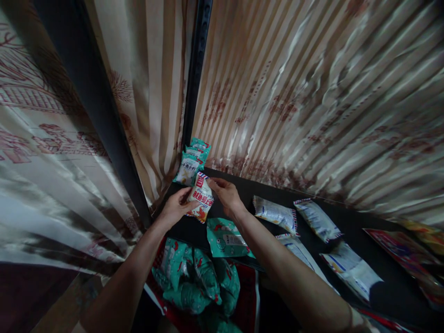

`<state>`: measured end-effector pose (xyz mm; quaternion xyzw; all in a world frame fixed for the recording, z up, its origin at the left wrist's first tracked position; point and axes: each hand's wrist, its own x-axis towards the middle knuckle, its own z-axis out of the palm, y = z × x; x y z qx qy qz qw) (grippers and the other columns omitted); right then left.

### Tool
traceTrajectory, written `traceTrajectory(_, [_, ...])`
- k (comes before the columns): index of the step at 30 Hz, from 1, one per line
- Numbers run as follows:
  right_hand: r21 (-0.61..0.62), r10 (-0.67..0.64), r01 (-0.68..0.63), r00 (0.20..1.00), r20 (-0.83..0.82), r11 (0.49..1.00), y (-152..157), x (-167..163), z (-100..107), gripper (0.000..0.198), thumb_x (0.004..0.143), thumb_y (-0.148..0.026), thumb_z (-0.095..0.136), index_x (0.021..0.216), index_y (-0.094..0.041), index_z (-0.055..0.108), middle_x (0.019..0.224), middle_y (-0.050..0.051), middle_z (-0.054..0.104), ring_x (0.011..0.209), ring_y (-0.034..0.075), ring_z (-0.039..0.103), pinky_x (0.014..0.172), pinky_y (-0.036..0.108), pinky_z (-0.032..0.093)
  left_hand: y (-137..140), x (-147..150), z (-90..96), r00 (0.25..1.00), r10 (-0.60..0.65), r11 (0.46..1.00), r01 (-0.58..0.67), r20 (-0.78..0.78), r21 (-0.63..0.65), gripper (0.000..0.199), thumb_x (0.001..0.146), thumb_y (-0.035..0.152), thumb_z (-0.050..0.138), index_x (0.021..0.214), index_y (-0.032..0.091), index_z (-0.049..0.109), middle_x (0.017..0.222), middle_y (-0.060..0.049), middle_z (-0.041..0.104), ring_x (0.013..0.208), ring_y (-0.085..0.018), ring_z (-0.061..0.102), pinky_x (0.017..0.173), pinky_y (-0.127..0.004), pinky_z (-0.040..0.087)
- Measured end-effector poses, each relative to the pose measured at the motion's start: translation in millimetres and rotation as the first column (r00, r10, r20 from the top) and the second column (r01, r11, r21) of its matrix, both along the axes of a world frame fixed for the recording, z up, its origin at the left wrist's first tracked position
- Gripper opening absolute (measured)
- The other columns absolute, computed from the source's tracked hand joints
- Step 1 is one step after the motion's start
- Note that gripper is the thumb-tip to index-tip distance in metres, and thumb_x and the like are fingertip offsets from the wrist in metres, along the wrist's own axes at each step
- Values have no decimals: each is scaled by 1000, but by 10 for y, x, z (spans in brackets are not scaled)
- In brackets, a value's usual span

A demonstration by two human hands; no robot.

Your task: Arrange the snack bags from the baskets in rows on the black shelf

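Between my two hands is a white snack packet (201,196) with red and blue print and a striped edge, held upright over the black shelf (187,229). My left hand (176,206) pinches its left side, thumb on the front. At the upper right edge my right hand (225,194) grips it, the fingers partly hidden behind. Just behind the packet, several green snack packets (189,167) stand in a row in the shelf corner. Below my right wrist a green packet (227,238) lies flat.
A red container (248,296) with several green packets (192,277) is below the shelf edge. White packets (275,214) lie to the right, with red packets (402,252) beyond. A dark metal post (197,69) and printed curtains (294,92) enclose the shelf.
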<state>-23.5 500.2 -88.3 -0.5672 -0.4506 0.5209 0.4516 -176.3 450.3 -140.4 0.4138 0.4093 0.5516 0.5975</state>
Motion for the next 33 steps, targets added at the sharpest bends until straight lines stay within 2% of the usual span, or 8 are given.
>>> traceTrajectory(6, [-15,-56,56,998,-6,998,-55,-7,-112,65,64,-44,74,119,-15,56,98,7,68,82,16,64,70,26,49,42,21,-59,978,207,978,-207,-32,-10,44,62,35,75,100,16,65,95,-5,71,84,-20,66,79,-32,52])
traceTrajectory(10, [-116,168,-170,986,-25,979,-169,-44,-186,57,59,-42,79,108,-17,63,96,6,70,92,19,64,81,30,49,90,-28,-56,940,340,940,-340,-30,7,42,65,36,71,101,17,65,94,-4,72,83,-19,66,78,-31,52])
traceTrajectory(12, [-110,307,-315,948,-84,943,-222,-102,-249,48,57,-39,80,97,-18,66,88,4,71,88,20,65,82,32,48,113,-48,-70,925,374,927,-372,-68,33,40,67,36,69,103,17,65,95,-4,72,83,-19,66,77,-30,51])
traceTrajectory(14, [-73,337,-346,935,-113,935,-252,-172,-326,41,56,-39,80,89,-18,67,83,2,71,83,19,65,81,33,49,132,-55,-94,919,385,923,-383,-84,43,40,68,36,68,105,18,65,95,-4,72,83,-18,66,76,-29,51])
traceTrajectory(21, [-13,239,-238,971,31,971,-238,-275,-509,35,60,-41,76,84,-18,64,85,2,71,79,18,63,73,29,49,132,-70,-100,919,387,922,-387,-78,9,43,69,38,67,107,17,64,98,-5,71,87,-20,66,78,-31,52])
traceTrajectory(26, [50,249,-249,968,-6,967,-299,-149,-373,40,62,-42,75,92,-18,64,85,3,71,77,17,63,69,27,49,117,13,-24,950,286,958,-280,-128,60,46,72,44,66,109,18,64,101,-5,71,89,-22,65,78,-30,52])
traceTrajectory(30, [41,115,-113,992,-46,993,-336,286,-140,41,63,-44,73,92,-17,66,87,4,72,74,17,65,70,28,50,124,181,-11,937,257,966,-243,-235,84,45,77,46,60,113,19,63,118,-8,64,103,-24,61,85,-32,50])
traceTrajectory(33, [36,-56,56,998,-10,998,-391,874,9,39,63,-45,74,89,-17,67,88,4,73,75,18,66,70,28,51,92,282,-15,903,213,972,-159,-374,170,41,78,44,59,109,18,64,114,-10,65,100,-23,62,82,-33,51])
